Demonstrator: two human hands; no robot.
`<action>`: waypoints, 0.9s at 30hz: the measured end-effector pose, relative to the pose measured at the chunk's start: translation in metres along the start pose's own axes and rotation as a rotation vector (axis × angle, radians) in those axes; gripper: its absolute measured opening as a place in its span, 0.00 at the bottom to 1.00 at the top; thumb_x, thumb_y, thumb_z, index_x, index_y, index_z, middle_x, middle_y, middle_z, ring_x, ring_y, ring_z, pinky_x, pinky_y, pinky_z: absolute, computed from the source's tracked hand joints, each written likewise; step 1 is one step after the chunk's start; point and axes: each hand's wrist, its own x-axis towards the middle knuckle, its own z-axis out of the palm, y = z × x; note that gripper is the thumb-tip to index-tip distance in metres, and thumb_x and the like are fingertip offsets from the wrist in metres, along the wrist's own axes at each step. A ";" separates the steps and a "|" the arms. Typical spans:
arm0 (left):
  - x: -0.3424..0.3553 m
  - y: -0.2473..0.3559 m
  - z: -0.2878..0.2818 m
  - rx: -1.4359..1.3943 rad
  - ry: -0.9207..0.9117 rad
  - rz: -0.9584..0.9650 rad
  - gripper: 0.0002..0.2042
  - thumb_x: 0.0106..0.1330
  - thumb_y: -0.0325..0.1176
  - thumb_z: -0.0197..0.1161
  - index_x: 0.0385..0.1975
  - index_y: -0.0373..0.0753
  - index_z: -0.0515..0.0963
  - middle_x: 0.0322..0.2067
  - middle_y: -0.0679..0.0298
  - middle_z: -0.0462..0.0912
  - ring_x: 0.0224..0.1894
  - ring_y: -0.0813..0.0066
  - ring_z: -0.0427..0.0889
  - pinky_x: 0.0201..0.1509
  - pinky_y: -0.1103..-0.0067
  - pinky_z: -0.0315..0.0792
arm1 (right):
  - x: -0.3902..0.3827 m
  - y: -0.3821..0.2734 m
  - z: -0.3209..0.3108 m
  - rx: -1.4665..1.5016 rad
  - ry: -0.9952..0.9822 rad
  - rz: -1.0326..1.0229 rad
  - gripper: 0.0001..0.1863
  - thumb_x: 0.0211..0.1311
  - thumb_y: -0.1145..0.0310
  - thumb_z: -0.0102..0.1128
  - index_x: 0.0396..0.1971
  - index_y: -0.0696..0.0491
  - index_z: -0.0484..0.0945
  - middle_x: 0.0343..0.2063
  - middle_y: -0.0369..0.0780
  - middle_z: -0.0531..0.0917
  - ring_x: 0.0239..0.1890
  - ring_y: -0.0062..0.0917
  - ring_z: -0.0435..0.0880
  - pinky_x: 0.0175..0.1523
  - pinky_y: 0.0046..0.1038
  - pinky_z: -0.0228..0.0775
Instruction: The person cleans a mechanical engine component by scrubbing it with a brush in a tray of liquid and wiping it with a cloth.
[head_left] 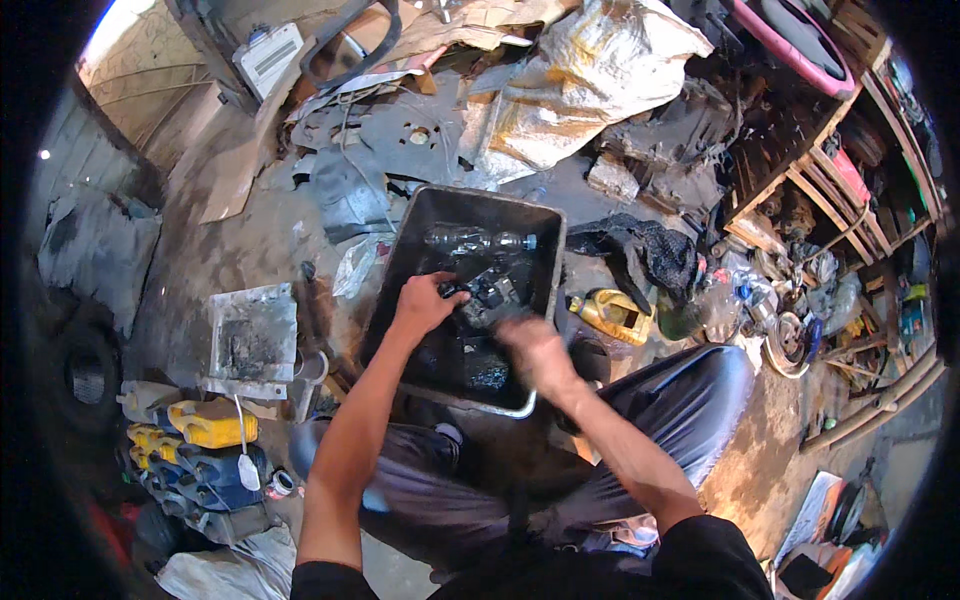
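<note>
We are making out no readable text; on white panel, upper left of frame, seeing only illegible lines.

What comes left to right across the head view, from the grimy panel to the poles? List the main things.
Grimy panel → left hand → right hand → yellow jug → clear plastic → poles.

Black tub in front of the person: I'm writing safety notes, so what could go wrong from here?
The dark part at the left hand looks grimy and might slip. The blurred right hand could knock the side of the tub. The bottle lying at the far end might get bumped.
</note>
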 end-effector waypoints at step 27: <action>0.005 -0.005 0.004 -0.107 -0.031 0.058 0.33 0.38 0.43 0.79 0.46 0.35 0.79 0.43 0.51 0.83 0.46 0.59 0.82 0.53 0.71 0.73 | 0.008 0.006 -0.002 -0.023 0.044 0.057 0.23 0.44 0.81 0.57 0.44 0.51 0.79 0.38 0.43 0.80 0.47 0.38 0.78 0.67 0.47 0.57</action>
